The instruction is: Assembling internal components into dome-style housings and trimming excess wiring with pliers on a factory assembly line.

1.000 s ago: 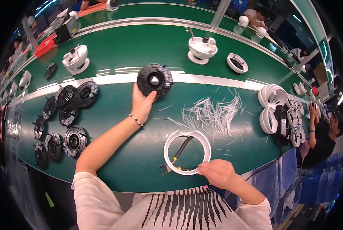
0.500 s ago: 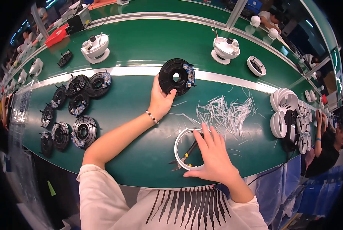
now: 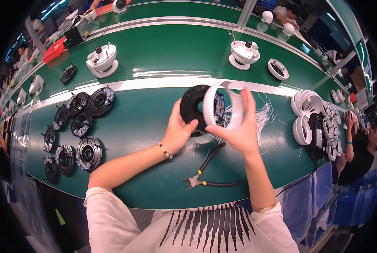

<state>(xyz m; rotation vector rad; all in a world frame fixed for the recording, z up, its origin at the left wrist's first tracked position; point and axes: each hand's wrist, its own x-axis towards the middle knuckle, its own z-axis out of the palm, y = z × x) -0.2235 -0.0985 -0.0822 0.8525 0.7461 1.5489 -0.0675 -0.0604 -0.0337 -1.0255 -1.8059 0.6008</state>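
My left hand (image 3: 179,130) grips the lower edge of a round black plastic disc (image 3: 191,105), which has a central hole and a blue circuit board (image 3: 219,108) on its right side. Tilted in front of the disc's right part is a white plastic ring (image 3: 211,102). My right hand (image 3: 241,126) is closed round the ring's right side, thumb below and fingers above. Whether ring and disc touch I cannot tell. Below them, diagonal cutters (image 3: 207,161) with black handles lie spread on the green table, their jaws towards the left.
Several black discs with circuit boards (image 3: 88,154) lie at the left. Loose white strips (image 3: 264,120) are heaped behind my right hand. White rings (image 3: 301,130) stack at the right. Two white domed housings (image 3: 244,52) stand on the green conveyor (image 3: 167,50) beyond the metal rail. Other people work farther off.
My right hand has taken up the white ring from the table and raised it to the disc, uncovering the cutters. My left hand has brought the disc slightly nearer and turned it.
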